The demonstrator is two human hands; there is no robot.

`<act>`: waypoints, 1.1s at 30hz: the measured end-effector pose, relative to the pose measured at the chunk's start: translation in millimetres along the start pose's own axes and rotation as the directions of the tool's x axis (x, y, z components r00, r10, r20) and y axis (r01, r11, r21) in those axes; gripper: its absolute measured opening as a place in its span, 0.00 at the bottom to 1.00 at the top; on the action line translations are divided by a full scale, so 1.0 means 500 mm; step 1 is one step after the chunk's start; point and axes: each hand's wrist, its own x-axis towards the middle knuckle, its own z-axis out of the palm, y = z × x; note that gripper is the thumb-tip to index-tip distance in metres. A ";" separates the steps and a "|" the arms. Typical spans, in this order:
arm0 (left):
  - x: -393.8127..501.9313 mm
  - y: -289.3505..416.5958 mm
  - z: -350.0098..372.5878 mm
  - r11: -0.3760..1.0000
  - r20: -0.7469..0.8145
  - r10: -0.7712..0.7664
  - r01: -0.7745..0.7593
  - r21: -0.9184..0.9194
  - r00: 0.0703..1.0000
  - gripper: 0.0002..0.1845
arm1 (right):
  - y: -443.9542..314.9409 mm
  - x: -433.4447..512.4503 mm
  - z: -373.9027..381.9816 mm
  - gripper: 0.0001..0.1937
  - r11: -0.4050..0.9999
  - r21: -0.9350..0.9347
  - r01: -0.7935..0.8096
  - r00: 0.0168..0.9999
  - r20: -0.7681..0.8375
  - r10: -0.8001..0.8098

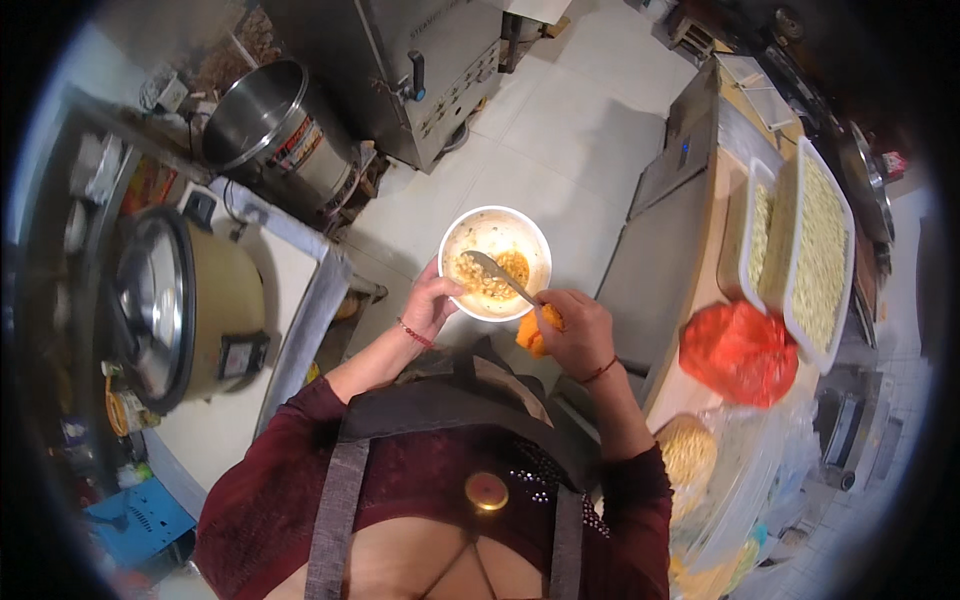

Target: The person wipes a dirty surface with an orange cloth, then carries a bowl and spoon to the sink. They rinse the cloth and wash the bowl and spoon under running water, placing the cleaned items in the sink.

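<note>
My left hand [429,301] grips a white bowl [541,238] by its left side, thumb over the rim. Inside the bowl lies loose food in brownish sauce [513,264], with stains up the wall. A metal spoon [491,264] reaches over the right rim, its head in the bowl. The spoon's handle end is in my right hand [583,334], which also holds a crumpled orange thing [531,336]; I cannot tell if it is cloth or plastic. The bowl is held in the air in front of my apron [435,405].
To the left, a large lidded electric cooker [217,300] stands on a counter [202,442]. Beyond it are a deep steel pot [259,112] and a steel steamer cabinet [442,67]. On the right counter [701,300] sit two pale food tubs [817,247], a red plastic bag [739,352] and clear bags.
</note>
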 end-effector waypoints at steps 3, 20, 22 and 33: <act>0.143 0.070 0.055 1.000 -0.047 0.004 -0.003 0.029 0.999 0.36 | 0.088 0.173 -0.062 0.11 0.983 -0.081 0.166 0.986 -0.019 -0.168; 1.239 0.370 0.439 0.980 0.166 -0.176 0.156 0.127 0.970 0.34 | 0.683 1.102 -0.341 0.12 0.854 -0.464 0.237 0.946 -0.090 -0.312; 1.368 0.388 0.494 0.971 0.131 -0.198 0.177 0.162 0.971 0.32 | 0.768 1.192 -0.366 0.12 0.853 -0.486 0.190 0.963 -0.079 -0.259; 2.019 0.501 0.732 0.983 0.037 -0.161 0.164 -0.079 0.986 0.27 | 1.218 1.823 -0.510 0.12 0.895 -0.331 0.299 0.946 -0.017 -0.323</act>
